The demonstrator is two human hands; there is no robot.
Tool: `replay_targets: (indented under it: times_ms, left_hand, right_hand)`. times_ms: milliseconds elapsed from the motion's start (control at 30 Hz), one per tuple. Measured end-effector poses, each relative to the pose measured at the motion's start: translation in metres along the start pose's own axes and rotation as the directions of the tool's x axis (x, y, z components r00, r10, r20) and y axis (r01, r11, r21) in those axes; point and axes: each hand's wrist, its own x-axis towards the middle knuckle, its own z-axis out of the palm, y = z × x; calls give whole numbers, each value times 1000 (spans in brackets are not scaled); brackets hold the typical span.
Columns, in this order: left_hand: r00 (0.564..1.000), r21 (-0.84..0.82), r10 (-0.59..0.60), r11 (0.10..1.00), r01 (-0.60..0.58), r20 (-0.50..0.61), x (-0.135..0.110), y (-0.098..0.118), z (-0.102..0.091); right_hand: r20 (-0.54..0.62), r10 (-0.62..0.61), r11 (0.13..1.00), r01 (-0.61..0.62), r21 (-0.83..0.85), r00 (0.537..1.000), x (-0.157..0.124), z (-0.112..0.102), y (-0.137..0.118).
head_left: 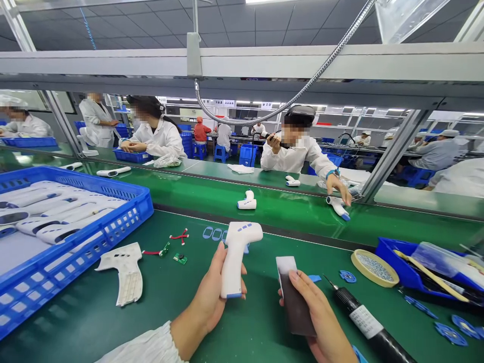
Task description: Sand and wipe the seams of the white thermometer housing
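My left hand (206,300) grips a white gun-shaped thermometer (235,257) by its handle, upright, with blue buttons on top and a blue strip at the base. In my right hand (319,302) is a flat dark brown pad (297,302) with a pale grey upper end, pinched between thumb and fingers. The pad and the thermometer are apart. To the left lies an open white housing half (124,272), beside a small green circuit board (180,258) and red wires (180,236). A black electric screwdriver (365,317) rests just right of my right hand.
A blue basket (145,201) of white housings stands left. On the right are a round dish of screws (357,254), a blue tool tray (383,247) and blue parts (449,333). Across the green belt (196,194), a co-worker's hand (340,190) touches another thermometer (338,206).
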Motion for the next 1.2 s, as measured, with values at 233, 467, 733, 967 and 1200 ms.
replay_targets:
  times_ms: [233,467,733,967,1200]
  left_hand:
    - [999,-2,-38,999,38,-28,2,-4,-1]
    - [999,20,-46,999,46,10,-1,-4,-1]
    - [998,74,2,997,-6,55,-2,-1,2]
    - [992,149,-12,989,-7,128,-3,-4,-2]
    - [995,93,-35,995,26,97,-1,-8,-1]
  right_hand:
    - [25,29,1000,-29,2,999,-2,-2,0]
    - [46,42,999,-42,-5,998,-1,-6,1]
    - [16,63,998,-62,-30,998,-7,2,-4]
    - [18,54,998,-54,-31,998,-7,2,-4]
    - [77,55,998,-52,-41,995,1,-2,0]
